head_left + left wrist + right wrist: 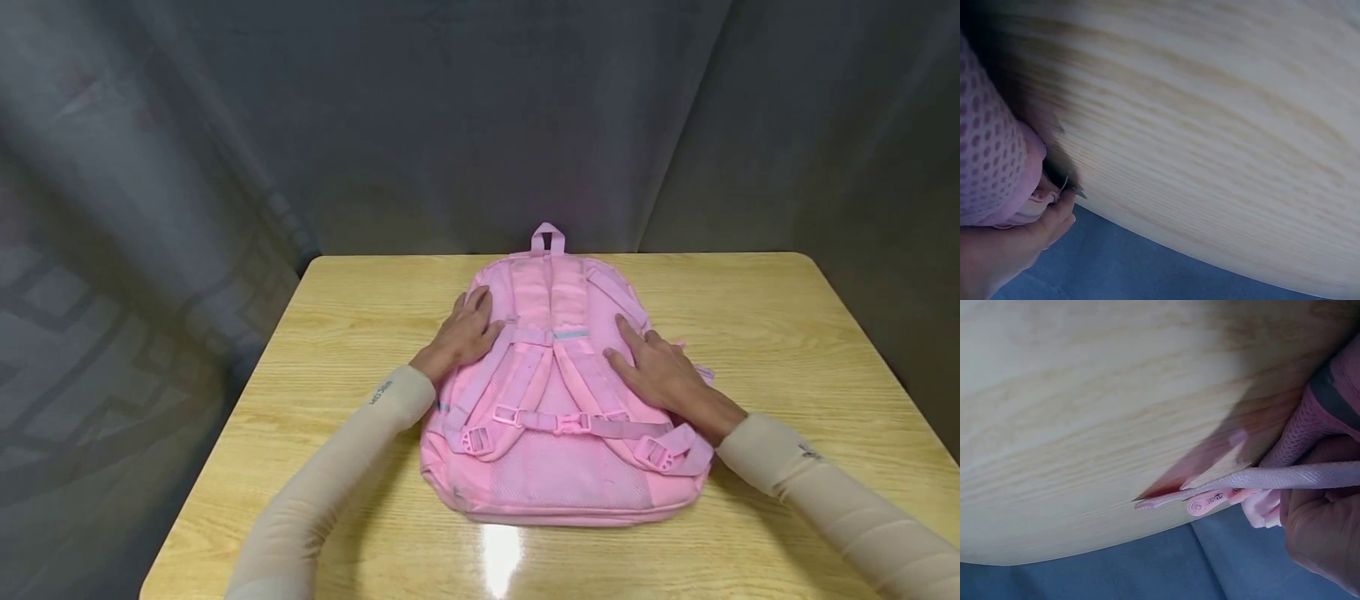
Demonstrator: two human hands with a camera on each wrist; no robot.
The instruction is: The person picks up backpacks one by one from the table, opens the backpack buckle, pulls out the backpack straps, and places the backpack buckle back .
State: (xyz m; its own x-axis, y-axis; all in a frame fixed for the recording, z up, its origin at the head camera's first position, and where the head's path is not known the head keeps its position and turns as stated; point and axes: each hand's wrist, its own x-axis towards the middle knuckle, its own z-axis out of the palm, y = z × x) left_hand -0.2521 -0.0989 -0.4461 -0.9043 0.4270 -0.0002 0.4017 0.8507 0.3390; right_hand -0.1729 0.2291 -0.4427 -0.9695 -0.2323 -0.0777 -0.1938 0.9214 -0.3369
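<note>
A pink backpack (570, 467) lies on the table with its shoulder straps and back panel facing up and its top loop (548, 239) pointing away from me. My left hand (467, 329) rests on its upper left side, thumb on the strap side and fingers along the edge. On the right side lies my right hand (660, 371), with its thumb and index finger spread over the padding. A buckled strap (573, 423) crosses between the lower shoulder straps. In the right wrist view, a pink zipper pull (1207, 503) and a loose strap end (1210, 484) stick out beside the right hand.
The wooden table (330, 333) has light grain and rounded far corners. Grey curtains (480, 125) hang behind it and down both sides. A bright reflection shows on the tabletop in front of the backpack.
</note>
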